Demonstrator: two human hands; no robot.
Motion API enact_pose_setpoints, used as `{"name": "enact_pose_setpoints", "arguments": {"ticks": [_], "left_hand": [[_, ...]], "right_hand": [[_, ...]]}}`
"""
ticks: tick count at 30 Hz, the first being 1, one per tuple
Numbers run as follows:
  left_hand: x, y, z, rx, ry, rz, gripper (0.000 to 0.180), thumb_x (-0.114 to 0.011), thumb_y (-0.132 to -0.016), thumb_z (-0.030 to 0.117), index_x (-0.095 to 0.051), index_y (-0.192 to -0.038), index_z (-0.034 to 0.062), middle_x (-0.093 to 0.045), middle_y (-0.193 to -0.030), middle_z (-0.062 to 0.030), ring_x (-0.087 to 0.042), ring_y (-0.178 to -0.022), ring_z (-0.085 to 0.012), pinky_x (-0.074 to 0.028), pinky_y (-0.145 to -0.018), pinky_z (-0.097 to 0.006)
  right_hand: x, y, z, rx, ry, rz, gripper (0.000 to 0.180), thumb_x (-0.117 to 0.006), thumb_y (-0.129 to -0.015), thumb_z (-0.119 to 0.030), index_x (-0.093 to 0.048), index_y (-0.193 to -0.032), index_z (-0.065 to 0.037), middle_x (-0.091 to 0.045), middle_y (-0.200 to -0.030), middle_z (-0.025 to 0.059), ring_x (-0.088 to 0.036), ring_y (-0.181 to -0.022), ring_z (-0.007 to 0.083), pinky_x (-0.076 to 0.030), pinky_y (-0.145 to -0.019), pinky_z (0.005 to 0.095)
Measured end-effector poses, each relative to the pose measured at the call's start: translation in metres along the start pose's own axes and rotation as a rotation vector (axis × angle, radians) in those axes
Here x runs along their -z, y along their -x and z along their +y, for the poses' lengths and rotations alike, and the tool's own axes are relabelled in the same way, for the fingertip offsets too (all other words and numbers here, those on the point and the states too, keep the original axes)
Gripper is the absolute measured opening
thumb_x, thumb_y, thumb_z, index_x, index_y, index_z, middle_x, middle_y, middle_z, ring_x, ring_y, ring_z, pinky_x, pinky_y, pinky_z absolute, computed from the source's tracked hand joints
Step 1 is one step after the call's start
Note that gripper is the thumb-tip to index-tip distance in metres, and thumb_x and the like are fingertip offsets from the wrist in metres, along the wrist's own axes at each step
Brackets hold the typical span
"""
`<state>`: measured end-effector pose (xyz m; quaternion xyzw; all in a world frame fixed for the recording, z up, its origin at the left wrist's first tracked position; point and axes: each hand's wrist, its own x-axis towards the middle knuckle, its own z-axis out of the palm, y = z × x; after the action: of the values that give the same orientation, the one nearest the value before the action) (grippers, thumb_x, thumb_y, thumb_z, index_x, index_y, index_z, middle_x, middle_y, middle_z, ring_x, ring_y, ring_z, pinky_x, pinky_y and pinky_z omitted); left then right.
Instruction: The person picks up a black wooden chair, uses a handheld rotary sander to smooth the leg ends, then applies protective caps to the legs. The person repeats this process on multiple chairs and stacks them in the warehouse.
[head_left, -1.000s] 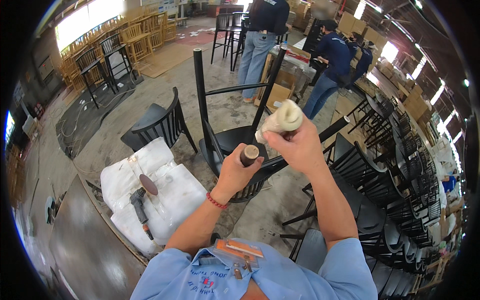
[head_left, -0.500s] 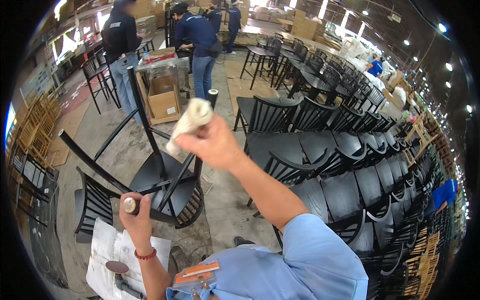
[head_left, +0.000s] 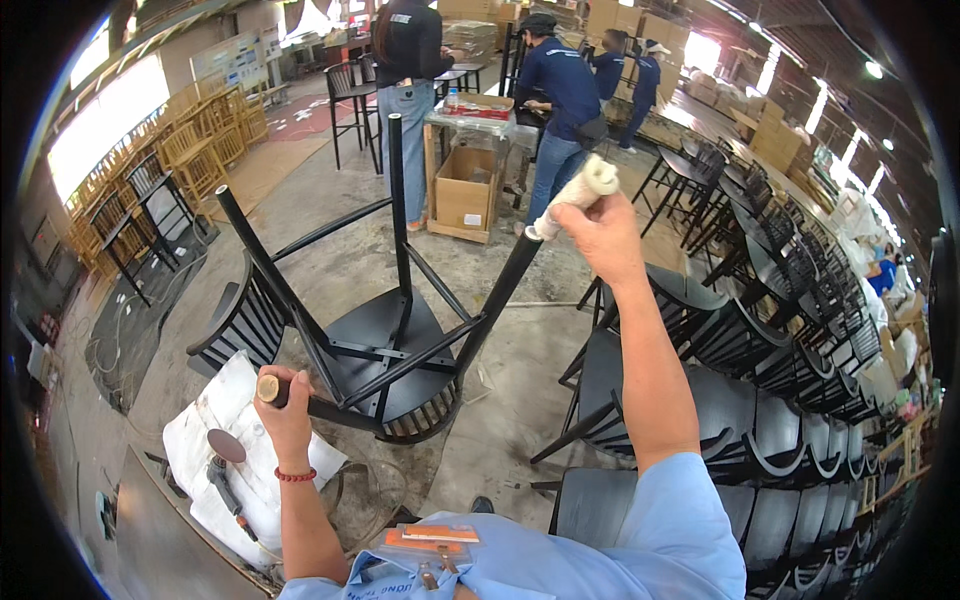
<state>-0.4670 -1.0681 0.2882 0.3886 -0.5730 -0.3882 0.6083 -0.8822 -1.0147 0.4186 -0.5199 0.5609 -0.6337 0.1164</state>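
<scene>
While the black wooden chair [head_left: 385, 360] lies upside down with its legs pointing up and outward, both hands are on it. Left hand [head_left: 285, 405] is clenched around the end of the near-left leg; the leg's bare, round, unpainted wood end face [head_left: 268, 388] shows above the fist. Right hand [head_left: 600, 235] is raised and gripping a wad of off-white cloth [head_left: 580, 190], rolled and lumpy, pressed against the tip of the near-right leg [head_left: 500, 295].

Chair details: round tapered legs, matte black finish, cross stretchers between them, smooth flat seat underside, spindle back hanging at the lower edge. It rests partly over a white padded sheet [head_left: 225, 440], crinkled, plastic-looking, spread on the grey concrete floor [head_left: 330, 260].

On that sheet, just left of the left forearm: a hand-held power sander [head_left: 225, 465] with a round disc pad and dark body.

Right side: rows of matching black chairs [head_left: 780, 420], packed close together. Behind: an open cardboard box [head_left: 465, 190] under a small table, with people in dark tops standing at it. Far left: natural light-wood chairs [head_left: 205, 150] stacked.
</scene>
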Motion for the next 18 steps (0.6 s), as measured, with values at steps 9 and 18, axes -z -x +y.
{"name": "enact_pose_setpoints", "arguments": {"ticks": [9, 18], "left_hand": [[-0.005, 0.003, -0.003, 0.001, 0.069, -0.006, 0.014, -0.064, -0.086, 0.002, -0.051, -0.086, 0.0054, -0.056, -0.077, -0.0013, -0.055, -0.066, -0.0084, -0.045, -0.062, -0.023], [-0.004, 0.002, 0.001, 0.036, 0.061, -0.030, 0.015, -0.064, -0.084, -0.002, -0.050, -0.084, 0.0046, -0.057, -0.076, -0.0022, -0.055, -0.066, -0.0088, -0.045, -0.061, -0.023]], "right_hand": [[-0.003, -0.029, 0.035, 0.047, 0.299, -0.005, 0.051, -0.070, -0.077, -0.021, -0.057, -0.123, -0.003, -0.069, -0.100, 0.0121, -0.067, -0.085, 0.0185, -0.053, -0.080, 0.0318], [-0.004, -0.027, 0.028, -0.072, 0.160, -0.022, 0.037, -0.070, -0.078, -0.016, -0.058, -0.108, 0.002, -0.065, -0.089, 0.0059, -0.061, -0.073, 0.0119, -0.051, -0.065, 0.0289]]}}
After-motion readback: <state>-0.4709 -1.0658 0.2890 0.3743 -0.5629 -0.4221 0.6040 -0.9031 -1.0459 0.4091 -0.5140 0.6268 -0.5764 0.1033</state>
